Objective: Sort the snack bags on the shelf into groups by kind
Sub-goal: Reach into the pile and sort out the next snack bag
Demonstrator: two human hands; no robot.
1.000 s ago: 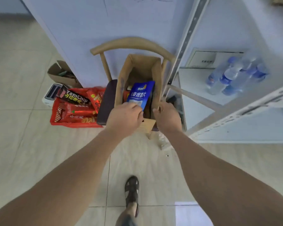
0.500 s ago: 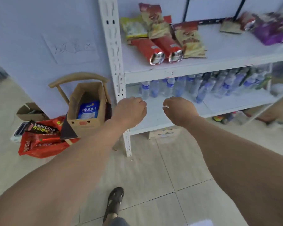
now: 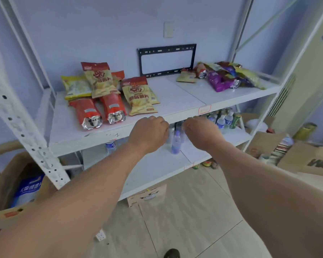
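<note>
On the white shelf (image 3: 175, 101) a left group holds two red bags (image 3: 86, 110) with foil ends, yellow-and-red chip bags (image 3: 138, 95) and a yellow bag (image 3: 76, 87). A mixed heap with purple bags (image 3: 220, 81) lies at the right. My left hand (image 3: 149, 132) and my right hand (image 3: 201, 132) hover side by side in front of the shelf's front edge, fingers curled, holding nothing. Neither hand touches a bag.
Water bottles (image 3: 176, 144) stand on the lower shelf behind my hands. A cardboard box (image 3: 7, 183) with a blue bag (image 3: 29, 189) sits at lower left beside the shelf post (image 3: 26, 135). More cardboard boxes (image 3: 306, 157) lie at the right. A black bracket (image 3: 166, 59) hangs on the wall.
My view swung from the box on the chair up and right to the shelf. Both hands left the blue bag in the box and rose, holding nothing, to the shelf's front edge.
</note>
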